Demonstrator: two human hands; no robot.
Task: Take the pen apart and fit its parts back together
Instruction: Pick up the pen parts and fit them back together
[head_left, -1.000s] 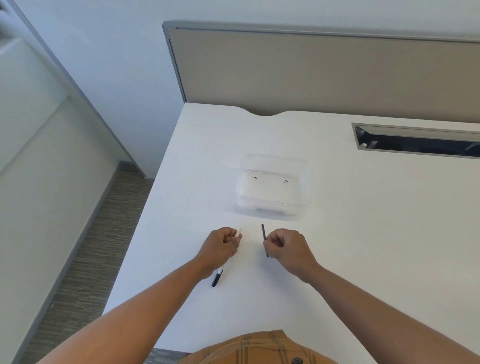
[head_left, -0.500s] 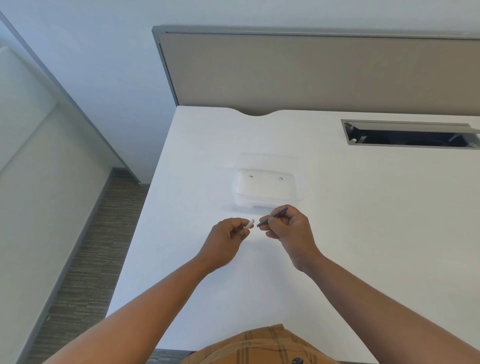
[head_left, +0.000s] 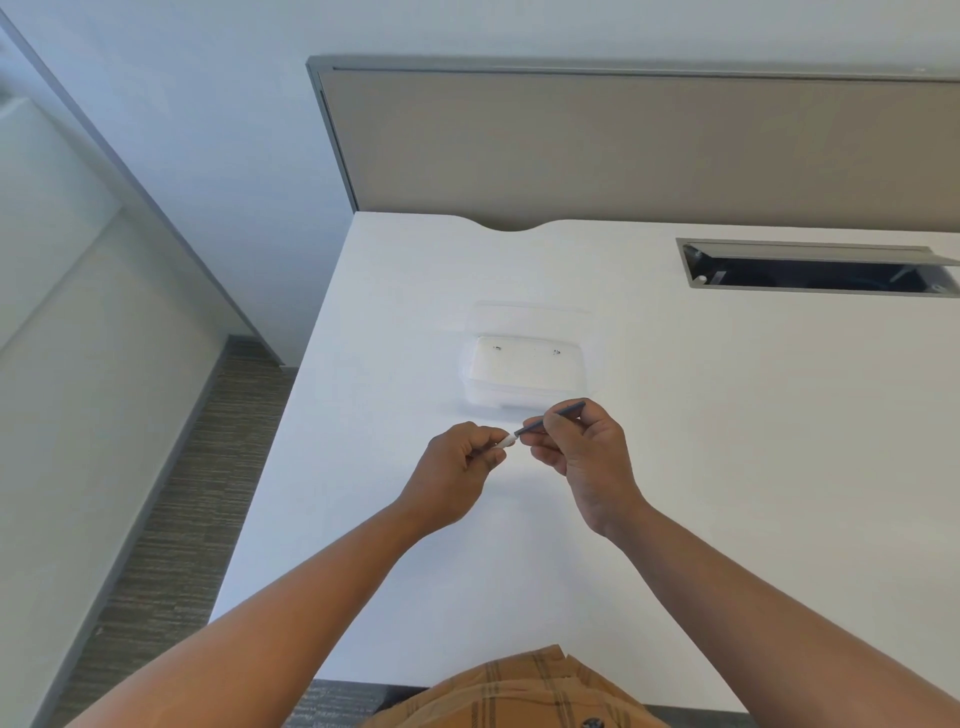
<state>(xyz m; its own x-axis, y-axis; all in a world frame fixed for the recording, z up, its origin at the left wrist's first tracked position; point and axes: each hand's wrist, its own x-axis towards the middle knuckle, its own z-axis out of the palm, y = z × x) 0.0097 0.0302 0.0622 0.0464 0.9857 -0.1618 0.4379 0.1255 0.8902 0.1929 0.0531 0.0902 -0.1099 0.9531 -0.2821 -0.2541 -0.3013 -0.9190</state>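
Holding the pen in 2 parts above the counter (head_left: 727, 415), the left hand (head_left: 457, 473) is closed around the white barrel (head_left: 506, 442) while the right hand (head_left: 582, 452) pinches the dark refill (head_left: 550, 417), tips almost meeting. A skewed approach could jam or bend the refill. The clear box (head_left: 524, 374) just behind blocks nothing.

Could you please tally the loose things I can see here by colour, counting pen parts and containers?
White pen part, in the left hand: 1
Dark thin pen part, in the right hand: 1
Clear plastic container on the white desk: 1
Total: 3
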